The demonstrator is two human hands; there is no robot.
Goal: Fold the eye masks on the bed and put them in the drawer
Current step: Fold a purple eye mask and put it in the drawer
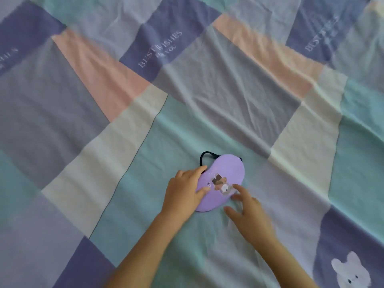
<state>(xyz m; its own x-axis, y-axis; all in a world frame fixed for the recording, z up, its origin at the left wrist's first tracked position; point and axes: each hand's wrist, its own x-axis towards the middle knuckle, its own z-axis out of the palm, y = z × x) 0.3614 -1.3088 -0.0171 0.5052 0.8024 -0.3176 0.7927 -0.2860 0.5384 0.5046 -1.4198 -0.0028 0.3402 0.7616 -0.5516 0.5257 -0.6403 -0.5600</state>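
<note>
From the head camera, a purple eye mask (225, 173) lies flat on the bed sheet (145, 163), right between the two hands. It has a small picture in the middle and a black strap (204, 156) that sticks out in a loop just past the left hand's fingertips.

The left hand (184, 192) lies on the left edge of the mask. Its fingers are gently bent over that edge and its thumb presses on the purple cloth. It is touching the mask, but I cannot tell if it is really gripping it.

The right hand (249, 213) is just beside the mask's lower right edge. Its fingers are spread and loose, and the fingertips reach the mask by the little picture. It is a bit blurry.

Far off past the right hand's wrist, a white bear (351, 273) is printed on the sheet.
</note>
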